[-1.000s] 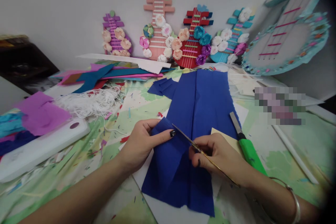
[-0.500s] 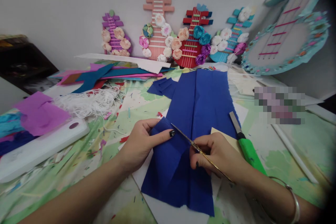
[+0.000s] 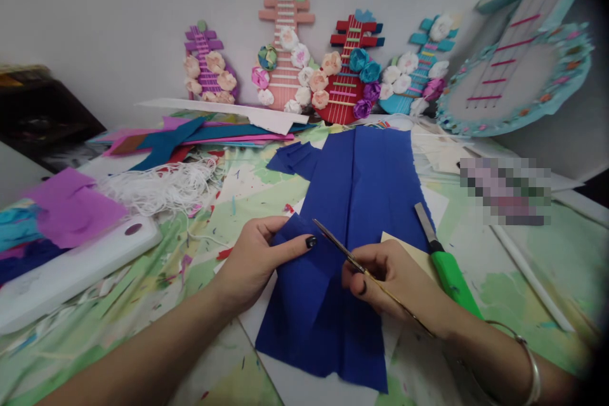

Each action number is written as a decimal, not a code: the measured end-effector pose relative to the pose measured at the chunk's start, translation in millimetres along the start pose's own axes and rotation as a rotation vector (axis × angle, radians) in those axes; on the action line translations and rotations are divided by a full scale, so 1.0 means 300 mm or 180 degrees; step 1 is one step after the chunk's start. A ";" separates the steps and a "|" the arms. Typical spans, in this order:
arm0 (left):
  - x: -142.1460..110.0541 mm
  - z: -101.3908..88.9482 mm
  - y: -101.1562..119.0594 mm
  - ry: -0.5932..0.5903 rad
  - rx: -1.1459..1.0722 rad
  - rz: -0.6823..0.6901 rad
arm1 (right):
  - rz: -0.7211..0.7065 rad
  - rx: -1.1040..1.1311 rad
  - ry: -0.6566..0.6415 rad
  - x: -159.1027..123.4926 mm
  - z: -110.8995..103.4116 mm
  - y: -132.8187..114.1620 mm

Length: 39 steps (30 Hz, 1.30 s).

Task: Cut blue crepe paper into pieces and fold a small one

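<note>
The fingers of our left hand (image 3: 254,260) pinch creased, crepe-like blue paper (image 3: 304,285), which lies mid-table before us over white sheets (image 3: 304,377); those of our right hand (image 3: 399,279) grip one pair of slim metal scissors (image 3: 333,240), tips near the left thumb. Beyond, we count five stringed, lute-shaped ornaments (image 3: 342,85), four bearing ruffled flowers (image 3: 319,80); one green-handled knife (image 3: 454,279) lies right; one tangle of white string (image 3: 162,189) lies left.
</note>
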<state>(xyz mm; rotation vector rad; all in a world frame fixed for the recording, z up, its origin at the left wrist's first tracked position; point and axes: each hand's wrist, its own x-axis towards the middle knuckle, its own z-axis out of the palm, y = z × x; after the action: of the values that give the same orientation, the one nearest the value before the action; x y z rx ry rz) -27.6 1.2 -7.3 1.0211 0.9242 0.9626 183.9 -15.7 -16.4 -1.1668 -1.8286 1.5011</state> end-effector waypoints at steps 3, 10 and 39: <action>-0.001 0.000 0.001 -0.0056 0.0049 -0.0081 | -0.0012 0.0067 -0.0078 -0.002 0.002 0.005; -0.005 0.012 -0.003 -0.0246 0.0111 -0.0132 | 0.0019 0.0246 -0.0168 -0.003 0.013 -0.001; -0.002 0.019 -0.021 -0.0254 0.0163 -0.0144 | 0.0535 0.0132 0.0110 0.010 0.026 -0.027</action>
<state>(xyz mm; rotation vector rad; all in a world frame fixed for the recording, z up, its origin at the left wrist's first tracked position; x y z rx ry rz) -21.3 -2.2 -11.6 1.0701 0.9057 0.8584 173.7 -17.5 -11.4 -1.3463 -1.7045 1.5918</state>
